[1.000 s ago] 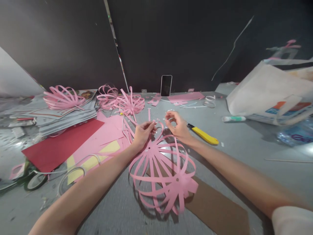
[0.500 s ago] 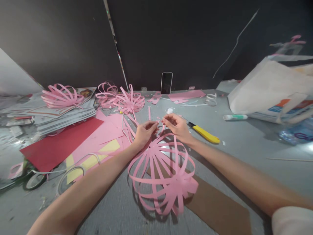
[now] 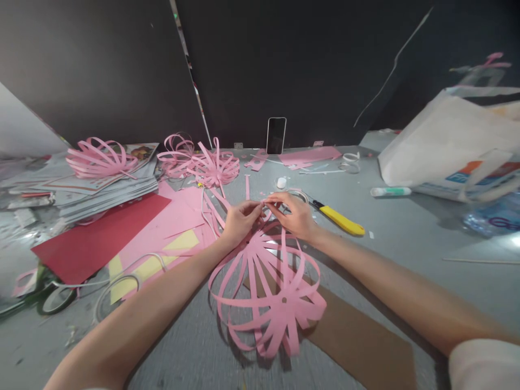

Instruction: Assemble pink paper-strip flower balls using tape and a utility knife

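Note:
A pink paper-strip structure (image 3: 284,298) lies in the middle of the grey table, its strips curving between two hubs. At its far edge my left hand (image 3: 242,219) pinches the end of a pink strip between thumb and fingers. My right hand (image 3: 291,214) is closed on the same spot, its fingertips meeting those of my left hand. The small strip end between them is mostly hidden by the fingers. A brown cardboard piece (image 3: 365,338) lies partly under the structure.
A yellow cutter (image 3: 341,219) lies right of my hands, near a white cap (image 3: 281,182). Pink strip shapes (image 3: 217,165), stacked papers (image 3: 108,195) and red paper (image 3: 101,235) are left. A phone (image 3: 276,135) stands behind; a white bag (image 3: 442,146) is right.
My right hand has moved slightly left, bringing its fingertips against those of my left hand. The near part of the pink structure has shifted and turned a little left.

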Motion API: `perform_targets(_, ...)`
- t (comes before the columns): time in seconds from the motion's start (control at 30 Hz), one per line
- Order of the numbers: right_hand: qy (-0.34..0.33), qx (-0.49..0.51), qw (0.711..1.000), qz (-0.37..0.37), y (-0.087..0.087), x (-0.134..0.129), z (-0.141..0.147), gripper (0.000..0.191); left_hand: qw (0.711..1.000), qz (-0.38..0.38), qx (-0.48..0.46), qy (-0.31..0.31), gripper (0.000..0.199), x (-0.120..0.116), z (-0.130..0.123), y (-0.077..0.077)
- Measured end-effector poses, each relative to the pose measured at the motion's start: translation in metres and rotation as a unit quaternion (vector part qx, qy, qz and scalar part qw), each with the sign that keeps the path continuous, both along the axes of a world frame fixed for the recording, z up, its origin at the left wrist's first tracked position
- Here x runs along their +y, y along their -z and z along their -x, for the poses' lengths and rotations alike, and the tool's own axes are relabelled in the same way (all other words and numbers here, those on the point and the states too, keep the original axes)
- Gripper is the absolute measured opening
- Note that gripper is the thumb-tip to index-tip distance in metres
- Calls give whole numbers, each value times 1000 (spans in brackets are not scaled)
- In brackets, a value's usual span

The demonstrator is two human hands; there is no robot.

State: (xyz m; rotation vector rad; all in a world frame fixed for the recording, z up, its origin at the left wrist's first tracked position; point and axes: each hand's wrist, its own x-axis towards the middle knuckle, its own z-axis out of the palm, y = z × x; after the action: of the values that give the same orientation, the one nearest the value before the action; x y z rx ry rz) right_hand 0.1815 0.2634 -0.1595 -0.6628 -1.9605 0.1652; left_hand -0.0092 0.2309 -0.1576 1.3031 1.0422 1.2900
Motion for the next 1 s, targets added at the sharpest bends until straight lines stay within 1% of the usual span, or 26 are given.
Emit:
perform_targets(0.1, 3, -8, 1000, 26, 2, 0, 1, 16, 999, -27, 26, -3, 37, -2, 0, 1)
perform_targets(0.2, 9, -5, 999, 47, 2, -2, 2, 17, 996, -59, 67, -18, 32, -3, 1, 5)
perform_targets(0.33, 15, -1, 999, 48, 1, -3, 3, 18, 985, -98, 131, -46, 27, -5, 1, 7)
perform_targets(0.5, 16, 0, 999, 45, 2, -4, 3, 17, 966, -145, 203, -66, 24, -8, 0, 5)
perform_targets(0.67, 11, 0, 999, 42, 2, -5, 4, 17, 962, -154, 215, -73, 23, -8, -1, 4)
perform_targets(0.9, 6, -33, 999, 34, -3, -7, 3, 12, 959, -148, 233, -69, 25, -7, 0, 6)
perform_targets(1.0, 0, -38, 998, 42, -2, -5, 3, 14, 959, -151, 232, -66, 24, -7, 0, 5)
